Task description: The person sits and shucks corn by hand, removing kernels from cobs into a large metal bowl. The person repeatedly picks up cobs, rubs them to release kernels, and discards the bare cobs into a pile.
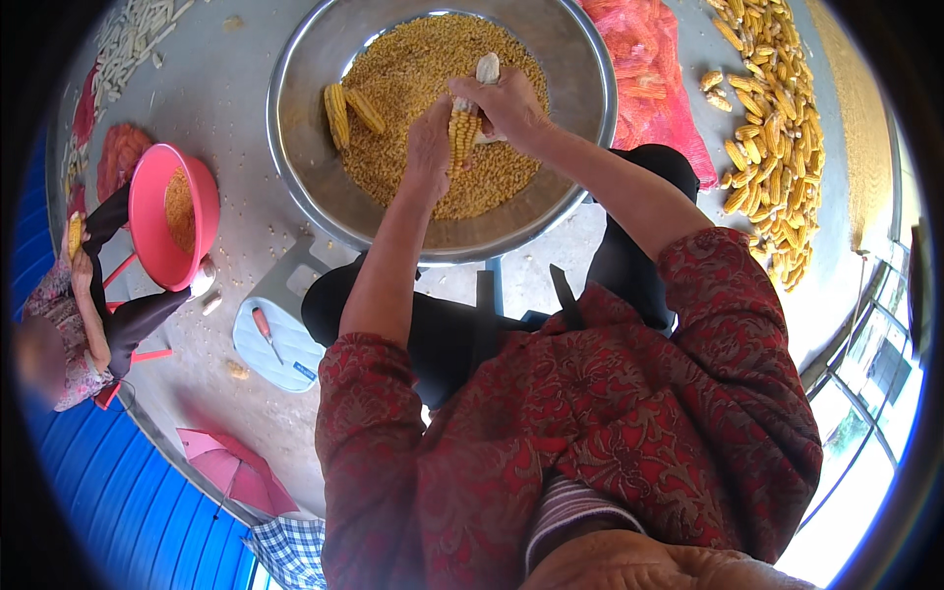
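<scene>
Over a wide steel basin (285, 128), both my hands are closed and close together. My left hand (429, 140) grips an ear of corn (460, 140) that has yellow kernels on its lower part and a paler stretch higher up. Pressed against it, my right hand (509, 106) is closed around a pale bare corncob (488, 68), whose end sticks out above the fingers. Whether this cob is separate from the ear is partly hidden by the fingers. Loose corn kernels (423, 64) cover the basin's bottom. Two more ears (337, 116) lie on them at the left.
Red mesh sacks (639, 59) and a long pile of corn ears (777, 147) lie to the right. At left, another person (74, 315) holds an ear near a pink basin (147, 216). A screwdriver (264, 326) rests on a padded stool (275, 359). Below is a pink umbrella (236, 470).
</scene>
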Demonstrator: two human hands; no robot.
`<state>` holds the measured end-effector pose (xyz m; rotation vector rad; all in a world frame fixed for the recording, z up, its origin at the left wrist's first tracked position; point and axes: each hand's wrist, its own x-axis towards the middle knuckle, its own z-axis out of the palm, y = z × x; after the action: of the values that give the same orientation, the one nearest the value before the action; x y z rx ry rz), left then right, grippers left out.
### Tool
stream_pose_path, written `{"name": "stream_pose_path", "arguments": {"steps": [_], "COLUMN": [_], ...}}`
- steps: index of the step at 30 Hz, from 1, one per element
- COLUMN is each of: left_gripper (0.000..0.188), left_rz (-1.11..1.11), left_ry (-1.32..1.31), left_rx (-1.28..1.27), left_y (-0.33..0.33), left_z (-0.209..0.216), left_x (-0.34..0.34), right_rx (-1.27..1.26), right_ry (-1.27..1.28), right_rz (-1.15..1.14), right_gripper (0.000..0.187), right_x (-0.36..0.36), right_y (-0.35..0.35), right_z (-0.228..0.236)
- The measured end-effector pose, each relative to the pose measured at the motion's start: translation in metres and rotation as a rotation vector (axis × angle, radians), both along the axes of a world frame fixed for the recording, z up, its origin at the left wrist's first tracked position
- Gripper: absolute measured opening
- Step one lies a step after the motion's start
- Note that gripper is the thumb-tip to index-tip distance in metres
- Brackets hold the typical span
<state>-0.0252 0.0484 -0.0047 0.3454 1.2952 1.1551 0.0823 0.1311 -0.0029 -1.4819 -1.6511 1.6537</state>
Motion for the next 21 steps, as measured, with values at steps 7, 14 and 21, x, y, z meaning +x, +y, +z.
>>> {"name": "stream_pose_path", "arguments": {"steps": [7, 14, 21], "left_gripper": [0.047, 0.055, 0.032], "left_rz": [0.013, -0.07, 0.113], "left_ry": [-0.125, 0.109, 0.454], "left_rx": [-0.004, 0.117, 0.015], "left_y": [0.0, 0.002, -0.015], "left_z": [-0.002, -0.006, -0.117], "left_x": [-0.002, 0.005, 0.002], "right_rx": [0.177, 0.063, 0.122], "right_ry": [-0.13, -0.187, -0.275], "right_rz": [0.057, 0.027, 0.024], "right_gripper": [0.043, 0.042, 0.03], "right_x": [-0.002, 0.0, -0.018], "right_y": [0.008, 0.007, -0.029], "right_z": [0.005, 0.014, 0.054]}}
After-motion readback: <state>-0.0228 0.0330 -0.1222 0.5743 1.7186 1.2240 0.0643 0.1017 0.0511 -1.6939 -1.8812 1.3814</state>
